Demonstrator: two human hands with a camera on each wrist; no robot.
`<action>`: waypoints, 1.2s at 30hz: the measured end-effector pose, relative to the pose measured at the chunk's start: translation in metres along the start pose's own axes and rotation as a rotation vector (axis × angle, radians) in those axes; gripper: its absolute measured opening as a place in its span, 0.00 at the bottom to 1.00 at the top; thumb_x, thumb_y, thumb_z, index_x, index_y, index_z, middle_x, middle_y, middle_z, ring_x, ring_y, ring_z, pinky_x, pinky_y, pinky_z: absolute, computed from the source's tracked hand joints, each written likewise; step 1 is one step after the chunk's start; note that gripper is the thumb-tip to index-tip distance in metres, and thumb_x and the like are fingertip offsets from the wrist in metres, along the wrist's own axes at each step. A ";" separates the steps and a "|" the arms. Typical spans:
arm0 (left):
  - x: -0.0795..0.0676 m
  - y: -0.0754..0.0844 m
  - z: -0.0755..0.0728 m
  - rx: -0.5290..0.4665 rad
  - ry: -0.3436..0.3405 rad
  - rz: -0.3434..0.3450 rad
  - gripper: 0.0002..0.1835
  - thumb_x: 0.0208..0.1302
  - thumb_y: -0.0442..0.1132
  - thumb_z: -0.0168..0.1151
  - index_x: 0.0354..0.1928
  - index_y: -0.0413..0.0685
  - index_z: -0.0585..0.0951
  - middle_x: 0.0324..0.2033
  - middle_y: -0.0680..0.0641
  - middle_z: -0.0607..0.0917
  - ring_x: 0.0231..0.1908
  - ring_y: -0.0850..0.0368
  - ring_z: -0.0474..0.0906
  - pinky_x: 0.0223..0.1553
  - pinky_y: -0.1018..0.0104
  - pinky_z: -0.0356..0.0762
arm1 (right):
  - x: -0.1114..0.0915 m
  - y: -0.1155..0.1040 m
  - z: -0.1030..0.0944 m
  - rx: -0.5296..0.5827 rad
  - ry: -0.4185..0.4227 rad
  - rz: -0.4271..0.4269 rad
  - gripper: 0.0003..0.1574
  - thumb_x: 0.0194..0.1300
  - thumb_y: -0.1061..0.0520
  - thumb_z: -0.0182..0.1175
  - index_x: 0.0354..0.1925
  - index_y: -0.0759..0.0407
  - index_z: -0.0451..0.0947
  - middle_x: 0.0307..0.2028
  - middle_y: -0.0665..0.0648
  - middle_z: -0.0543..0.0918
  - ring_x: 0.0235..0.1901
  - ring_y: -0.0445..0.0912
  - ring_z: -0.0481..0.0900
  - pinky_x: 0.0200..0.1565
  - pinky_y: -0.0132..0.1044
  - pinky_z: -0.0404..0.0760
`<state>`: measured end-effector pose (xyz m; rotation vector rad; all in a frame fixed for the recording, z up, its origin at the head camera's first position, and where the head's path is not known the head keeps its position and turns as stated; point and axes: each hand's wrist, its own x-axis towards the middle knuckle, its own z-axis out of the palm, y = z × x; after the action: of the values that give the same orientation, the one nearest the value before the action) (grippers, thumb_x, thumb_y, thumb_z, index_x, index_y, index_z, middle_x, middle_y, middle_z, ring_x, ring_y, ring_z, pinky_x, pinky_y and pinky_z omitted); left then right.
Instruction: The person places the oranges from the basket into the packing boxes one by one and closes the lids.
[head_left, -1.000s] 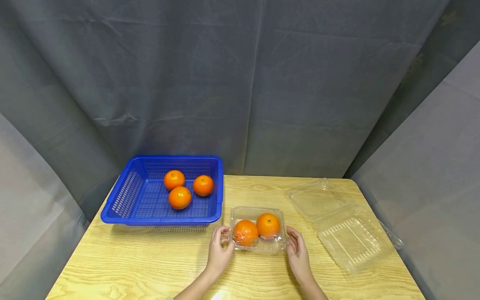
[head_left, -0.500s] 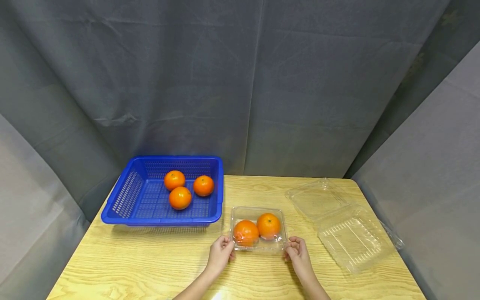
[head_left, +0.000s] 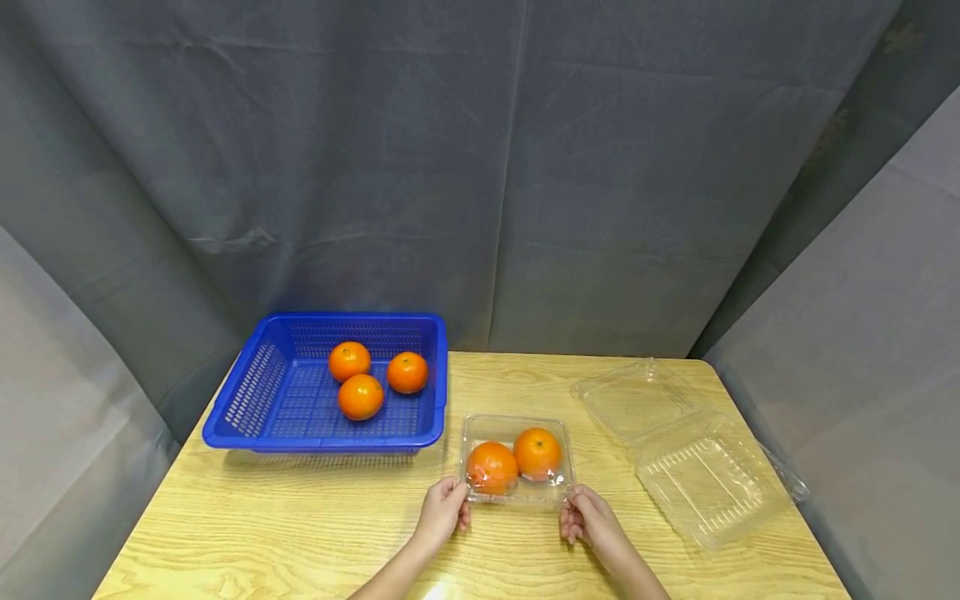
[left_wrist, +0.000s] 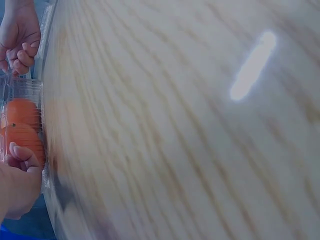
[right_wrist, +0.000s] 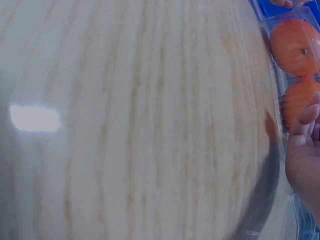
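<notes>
A clear plastic clamshell container (head_left: 517, 494) with its lid down sits mid-table, two oranges (head_left: 537, 454) side by side inside. At its near left corner my left hand (head_left: 442, 512) pinches the rim between thumb and fingers, the other fingers curled underneath. My right hand (head_left: 592, 521) pinches the near right corner in the same way. In the left wrist view the left hand (left_wrist: 22, 182) is by the box edge, the right hand (left_wrist: 20, 40) at the far end. The right wrist view shows the right hand (right_wrist: 305, 155) partly, thumb up beside one orange (right_wrist: 300, 102).
A blue plastic basket (head_left: 322, 442) holding three oranges (head_left: 361, 397) stands at the back left. To the right lies another clear clamshell container (head_left: 697, 492), spread open. Grey curtains (head_left: 480, 167) hang behind the wooden table (head_left: 300, 533).
Both hands have slid from the box's sides toward me to its near corners, and their fingers have curled in to pinch the rim there. The box has hardly moved.
</notes>
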<state>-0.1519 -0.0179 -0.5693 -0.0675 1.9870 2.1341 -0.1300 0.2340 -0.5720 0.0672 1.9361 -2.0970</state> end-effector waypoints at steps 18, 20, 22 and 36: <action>-0.019 0.026 0.004 0.046 -0.022 0.055 0.11 0.62 0.29 0.44 0.21 0.45 0.63 0.11 0.51 0.66 0.12 0.62 0.62 0.14 0.77 0.61 | -0.002 -0.002 -0.008 0.082 -0.146 -0.008 0.11 0.71 0.60 0.37 0.32 0.59 0.64 0.24 0.49 0.72 0.22 0.37 0.70 0.25 0.27 0.71; -0.018 0.024 0.004 0.047 -0.022 0.054 0.11 0.62 0.29 0.43 0.21 0.45 0.63 0.11 0.51 0.66 0.13 0.62 0.62 0.14 0.77 0.61 | -0.002 -0.003 -0.008 0.082 -0.139 0.000 0.11 0.71 0.60 0.37 0.33 0.59 0.64 0.24 0.49 0.72 0.22 0.37 0.70 0.25 0.26 0.71; -0.016 0.021 0.003 0.044 -0.021 0.047 0.11 0.62 0.29 0.43 0.21 0.45 0.63 0.12 0.50 0.67 0.13 0.61 0.62 0.14 0.77 0.62 | -0.002 -0.004 -0.007 0.079 -0.123 0.012 0.11 0.71 0.60 0.37 0.33 0.60 0.65 0.25 0.49 0.72 0.22 0.37 0.71 0.25 0.26 0.72; -0.003 -0.007 0.005 0.334 0.226 0.219 0.06 0.55 0.32 0.54 0.25 0.42 0.68 0.19 0.54 0.64 0.20 0.65 0.61 0.22 0.74 0.62 | 0.000 -0.003 0.007 -0.127 0.183 -0.025 0.05 0.65 0.65 0.42 0.39 0.67 0.59 0.27 0.58 0.73 0.23 0.43 0.73 0.26 0.30 0.74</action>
<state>-0.1474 -0.0129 -0.5757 -0.0386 2.5649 1.9544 -0.1294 0.2274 -0.5681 0.2168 2.1820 -2.0411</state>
